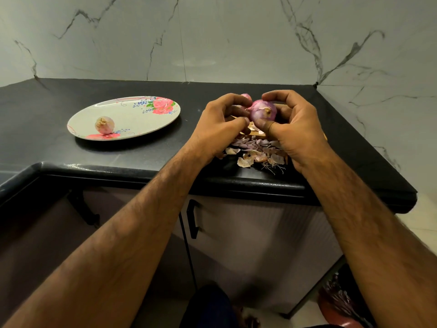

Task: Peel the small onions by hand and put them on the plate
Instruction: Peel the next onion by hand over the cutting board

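A small purple onion (263, 112) is held above the black counter, its root end facing me. My right hand (295, 129) grips it with thumb below and fingers curled over the top. My left hand (221, 127) pinches at its left side, fingers curled. Another onion (246, 96) shows just behind my left fingers, mostly hidden. One peeled onion (104, 125) lies on the near left part of the oval floral plate (142, 117), left of my hands.
A heap of onion skins and roots (255, 152) lies on the counter under my hands, near the front edge (212, 181). A wooden board (256, 133) peeks out beneath them. The marble wall stands behind; cabinet doors with black handles sit below.
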